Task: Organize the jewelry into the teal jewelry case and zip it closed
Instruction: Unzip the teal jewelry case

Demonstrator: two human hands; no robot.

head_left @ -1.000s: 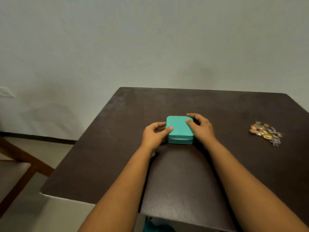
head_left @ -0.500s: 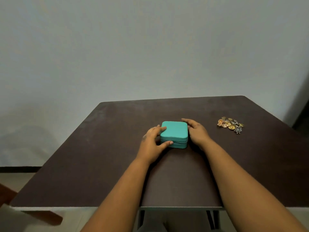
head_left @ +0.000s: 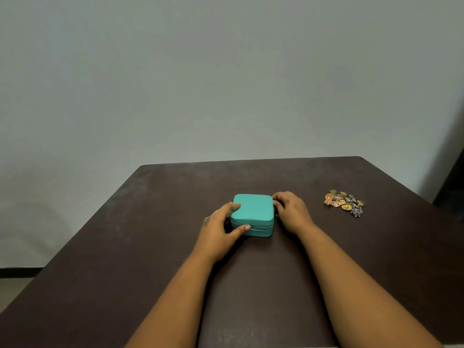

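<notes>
A small square teal jewelry case [head_left: 253,209] lies closed in the middle of the dark brown table [head_left: 155,222]. My left hand [head_left: 221,229] grips its near left corner, thumb on the front wall and a finger on the lid. My right hand [head_left: 291,212] holds the case's right side, its fingertips curled at the far right corner by the zip line; what they pinch is too small to tell. A small heap of gold, orange and silver jewelry [head_left: 344,202] lies on the table to the right, apart from both hands.
A plain pale wall stands behind the table's far edge [head_left: 251,160]. A dark opening or doorway [head_left: 454,182] shows at the far right. Floor and a dark skirting line [head_left: 20,271] appear at the lower left.
The view has swung and settled so the table sits square. My left thumb has shifted from the lid to the case's front wall; my right fingers moved to the far right corner.
</notes>
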